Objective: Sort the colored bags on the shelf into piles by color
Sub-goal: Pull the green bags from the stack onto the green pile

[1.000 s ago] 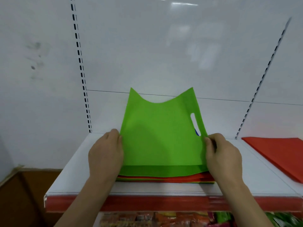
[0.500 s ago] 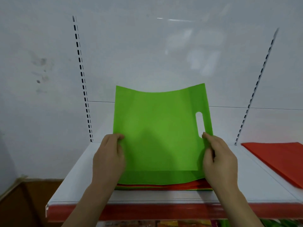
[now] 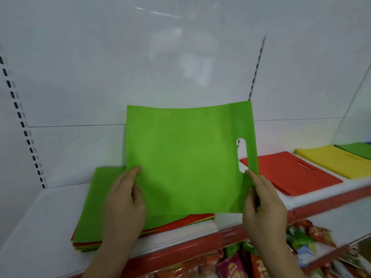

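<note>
left hand and right hand pinch the flat green fabric bag by its side edges, upright above the mixed-colour bag stack; red pile, yellow pile lie right.

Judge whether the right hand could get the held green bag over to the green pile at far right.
Probably yes: the right hand grips the green bag, lifted free, and nothing blocks the green pile.

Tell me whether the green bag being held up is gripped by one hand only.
No, the left hand grips the green bag at its left edge and the right hand grips its right edge below the handle cut-out.
</note>
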Motion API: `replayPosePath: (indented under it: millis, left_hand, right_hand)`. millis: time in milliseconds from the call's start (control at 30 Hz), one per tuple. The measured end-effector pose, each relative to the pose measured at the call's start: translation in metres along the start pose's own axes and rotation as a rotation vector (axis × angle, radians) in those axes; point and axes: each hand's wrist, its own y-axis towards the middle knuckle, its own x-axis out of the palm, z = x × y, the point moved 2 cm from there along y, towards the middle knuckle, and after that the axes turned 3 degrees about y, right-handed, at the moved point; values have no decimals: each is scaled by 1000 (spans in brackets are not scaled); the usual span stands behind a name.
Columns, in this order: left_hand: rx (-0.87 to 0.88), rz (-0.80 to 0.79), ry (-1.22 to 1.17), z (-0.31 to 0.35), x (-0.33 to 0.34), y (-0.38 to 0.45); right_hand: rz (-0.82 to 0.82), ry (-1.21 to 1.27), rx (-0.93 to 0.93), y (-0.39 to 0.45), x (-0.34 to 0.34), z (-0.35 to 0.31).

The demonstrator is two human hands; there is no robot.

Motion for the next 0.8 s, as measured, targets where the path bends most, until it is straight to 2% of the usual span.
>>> replayPosePath:
  millis: [267, 400, 800]
  left_hand:
    - [48, -216, -80, 96, 70, -35]
    - [204, -285, -162, 156, 106, -60]
    - [317, -550, -325, 349, 249, -170]
  right_hand:
    - [141, -145, 171, -13, -100, 62]
    - [205, -181, 199, -16, -159, 97]
    - [377, -373, 409, -46, -353, 241]
